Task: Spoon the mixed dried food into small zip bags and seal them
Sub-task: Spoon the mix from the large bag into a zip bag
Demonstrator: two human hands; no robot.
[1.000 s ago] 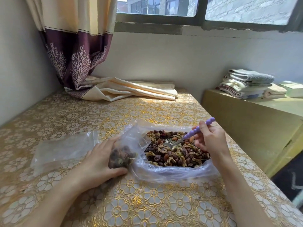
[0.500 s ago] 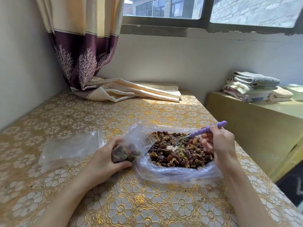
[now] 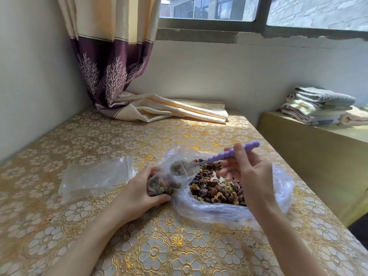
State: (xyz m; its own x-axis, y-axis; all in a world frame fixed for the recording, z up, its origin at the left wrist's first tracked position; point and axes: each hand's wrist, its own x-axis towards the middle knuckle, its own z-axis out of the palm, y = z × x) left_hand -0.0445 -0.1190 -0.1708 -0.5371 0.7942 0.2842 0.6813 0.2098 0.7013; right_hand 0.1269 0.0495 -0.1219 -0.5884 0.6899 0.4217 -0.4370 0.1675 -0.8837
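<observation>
A large clear plastic bag (image 3: 278,198) lies open on the table, full of mixed dried food (image 3: 219,190). My left hand (image 3: 139,192) grips a small zip bag (image 3: 169,178), partly filled and tilted with its mouth toward the big bag. My right hand (image 3: 249,172) pinches a spoon with a purple beaded handle (image 3: 233,152). The spoon's loaded bowl is inside the small bag's mouth. A flat stack of empty zip bags (image 3: 93,178) lies to the left of my left hand.
The table (image 3: 179,246) has a gold floral cloth; its right edge runs close past the big bag. A curtain end (image 3: 169,110) lies at the back. A lower wooden surface to the right holds folded towels (image 3: 318,104). A wall bounds the left.
My right hand has lifted the spoon out of the dried food and carried a spoonful left into the small bag's mouth. My left hand has tipped the small bag up toward it.
</observation>
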